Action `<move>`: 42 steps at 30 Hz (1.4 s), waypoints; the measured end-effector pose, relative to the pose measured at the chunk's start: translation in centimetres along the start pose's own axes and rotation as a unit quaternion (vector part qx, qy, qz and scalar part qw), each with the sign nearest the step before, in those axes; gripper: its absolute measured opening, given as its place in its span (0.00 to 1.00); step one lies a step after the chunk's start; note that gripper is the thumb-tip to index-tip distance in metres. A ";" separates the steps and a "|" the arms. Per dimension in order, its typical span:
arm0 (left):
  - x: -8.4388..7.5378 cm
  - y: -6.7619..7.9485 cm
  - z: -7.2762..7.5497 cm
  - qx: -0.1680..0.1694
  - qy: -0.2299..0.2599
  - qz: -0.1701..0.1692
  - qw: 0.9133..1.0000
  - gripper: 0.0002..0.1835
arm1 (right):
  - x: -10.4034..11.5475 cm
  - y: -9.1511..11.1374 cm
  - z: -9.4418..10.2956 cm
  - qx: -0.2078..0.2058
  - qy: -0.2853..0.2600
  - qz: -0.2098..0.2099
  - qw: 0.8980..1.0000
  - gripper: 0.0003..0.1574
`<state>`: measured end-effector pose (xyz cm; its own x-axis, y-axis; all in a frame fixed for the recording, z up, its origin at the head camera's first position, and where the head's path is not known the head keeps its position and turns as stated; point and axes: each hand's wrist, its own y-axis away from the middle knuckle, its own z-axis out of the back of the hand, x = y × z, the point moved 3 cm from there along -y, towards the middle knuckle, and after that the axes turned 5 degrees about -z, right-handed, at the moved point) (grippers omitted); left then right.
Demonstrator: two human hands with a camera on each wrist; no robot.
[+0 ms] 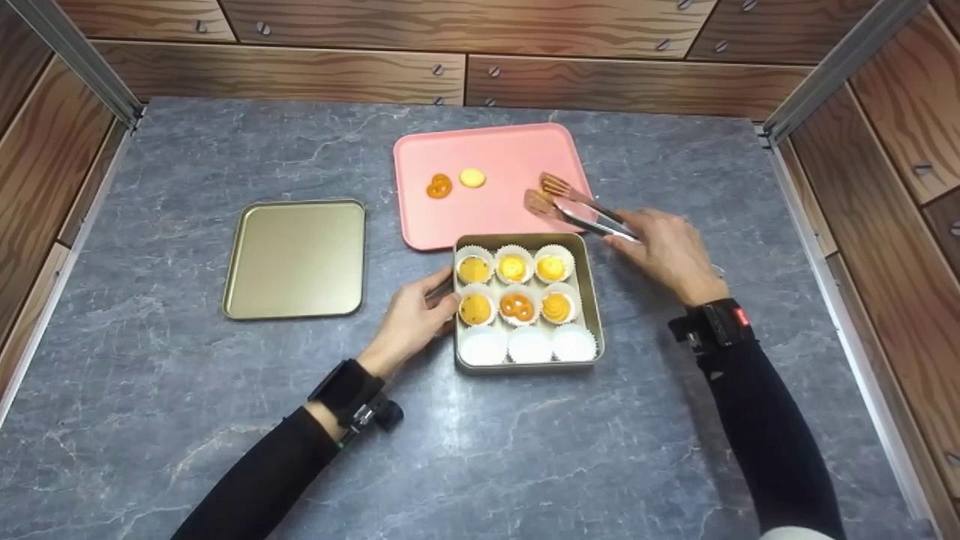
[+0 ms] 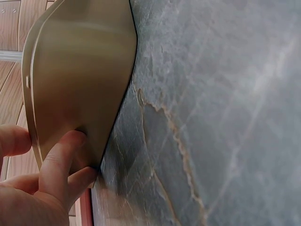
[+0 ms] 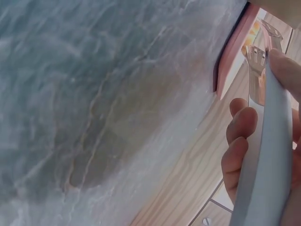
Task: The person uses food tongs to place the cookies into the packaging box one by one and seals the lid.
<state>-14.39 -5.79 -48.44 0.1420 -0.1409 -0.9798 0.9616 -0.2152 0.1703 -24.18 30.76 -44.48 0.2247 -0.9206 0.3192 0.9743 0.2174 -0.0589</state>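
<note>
A square gold tin (image 1: pixel 529 364) holds rows of white paper cups, with small yellow and orange cookies in the back and middle rows. A pretzel cookie (image 1: pixel 517 306) sits in the centre cup; the front-row cups show only white. My left hand (image 1: pixel 412 319) holds the tin's left side, its thumb at the rim and fingers (image 2: pixel 59 162) against the outer wall. With my right hand (image 1: pixel 667 247) I grip metal tongs (image 1: pixel 600 225). Their slotted ends are over the right part of a pink tray (image 1: pixel 495 217), around a small yellowish piece, mostly hidden.
Another pretzel cookie (image 1: pixel 439 186) and a round yellow cookie (image 1: pixel 472 178) lie on the tray, behind the tin. A gold lid (image 1: pixel 296 259) lies flat to the left on the grey marbled table (image 1: pixel 187 420). Wood-patterned panels (image 1: pixel 337 75) border the table.
</note>
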 end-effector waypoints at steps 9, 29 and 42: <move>0.0 0.0 0.0 -0.004 -0.002 0.011 1.000 0.34 | 0.5 1.4 1.5 -0.031 -0.005 0.010 0.999 0.31; 0.0 0.0 0.0 -0.007 -0.009 0.002 1.000 0.33 | 3.6 6.8 4.3 -0.118 -0.021 0.121 0.985 0.31; 0.0 0.1 0.0 -0.007 0.000 0.018 1.000 0.34 | 4.6 9.5 3.0 -0.087 -0.026 0.148 0.985 0.34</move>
<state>-14.34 -5.79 -48.39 0.1760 -0.1483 -0.9732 0.9592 -0.1966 0.2034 -13.92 29.54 -40.68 0.5020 -0.8070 0.3112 0.8553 0.4098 -0.3169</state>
